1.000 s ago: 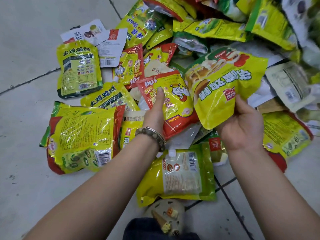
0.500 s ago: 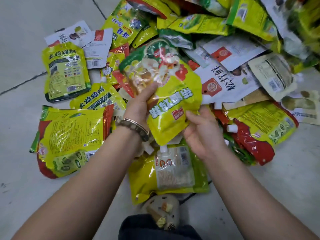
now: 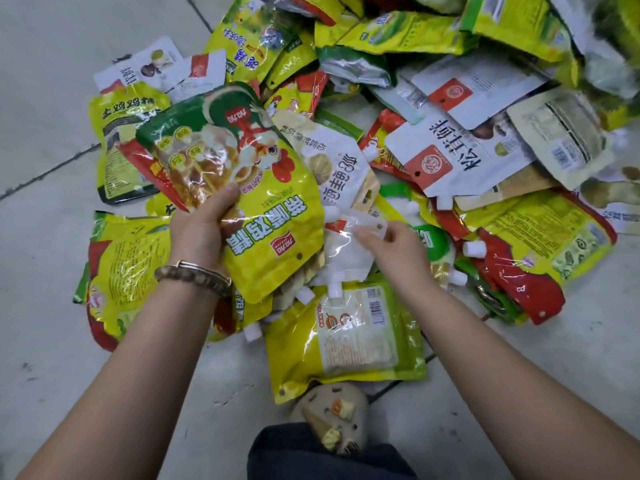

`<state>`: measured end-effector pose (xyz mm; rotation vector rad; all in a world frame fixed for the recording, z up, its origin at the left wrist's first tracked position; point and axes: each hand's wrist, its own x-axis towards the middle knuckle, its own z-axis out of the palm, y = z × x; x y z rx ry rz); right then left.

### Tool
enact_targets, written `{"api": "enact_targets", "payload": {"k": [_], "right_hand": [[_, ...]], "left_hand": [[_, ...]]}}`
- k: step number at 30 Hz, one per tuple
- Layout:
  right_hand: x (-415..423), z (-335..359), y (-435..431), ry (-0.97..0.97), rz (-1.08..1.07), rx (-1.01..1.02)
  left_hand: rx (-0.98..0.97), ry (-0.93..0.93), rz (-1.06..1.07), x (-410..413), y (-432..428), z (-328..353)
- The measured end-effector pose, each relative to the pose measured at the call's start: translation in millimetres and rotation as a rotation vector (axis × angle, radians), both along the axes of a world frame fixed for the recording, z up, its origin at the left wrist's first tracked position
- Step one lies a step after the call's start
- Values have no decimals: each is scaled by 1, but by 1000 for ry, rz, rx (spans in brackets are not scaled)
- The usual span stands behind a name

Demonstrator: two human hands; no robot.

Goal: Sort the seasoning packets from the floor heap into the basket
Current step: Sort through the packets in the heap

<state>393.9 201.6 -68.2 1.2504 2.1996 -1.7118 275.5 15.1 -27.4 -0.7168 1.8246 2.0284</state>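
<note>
Left hand (image 3: 204, 230): we see it grip the chicken packet (image 3: 263, 202), thumb pressed on the front and the other fingers hidden behind.
Chicken packet: yellow and green, held tilted above the heap (image 3: 467, 157), its print upside down to us.
Right hand (image 3: 398, 252): reaching in with its fingers fairly straight, tips on the top corner of a white pouch (image 3: 346, 258). We cannot tell whether they pinch it or only touch it.
White pouch: lying in the heap just beside the chicken packet's lower edge, spout pointing toward us.
Heap: yellow, red, green and white seasoning packets overlapping on the tiled floor (image 3: 52, 81), spread from the left edge to the top right.
Yellow pouch (image 3: 346, 341): flat at the near edge of the heap, between our two forearms.
Bracelet (image 3: 194, 273): beads on the left wrist.
Shoe (image 3: 332, 417): pale, its toe touching the yellow pouch's near edge.
</note>
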Motion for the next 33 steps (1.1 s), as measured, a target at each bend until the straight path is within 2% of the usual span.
{"api": "enact_targets", "payload": {"k": [2,7,12,16,22,27,33], "right_hand": [[2,-7,-16,-41,60,-38],[-10,-8,-29,106,-218,-167],[-11,0,-8,187,-276,-29],[-2,21,29,277,-224,69],[19,90,100,445,-270,143],[59,169,158,488,-356,254],[165,258,210,539,-646,438]], "left_hand": [[-2,-6,-2,3,2,-3],[-36,-9,-35,4,0,-6],[-53,-31,-60,3,-3,-4],[-32,-41,-127,5,4,4],[3,-36,-326,9,41,28],[130,49,-559,23,113,79],[325,156,-888,84,232,145]]}}
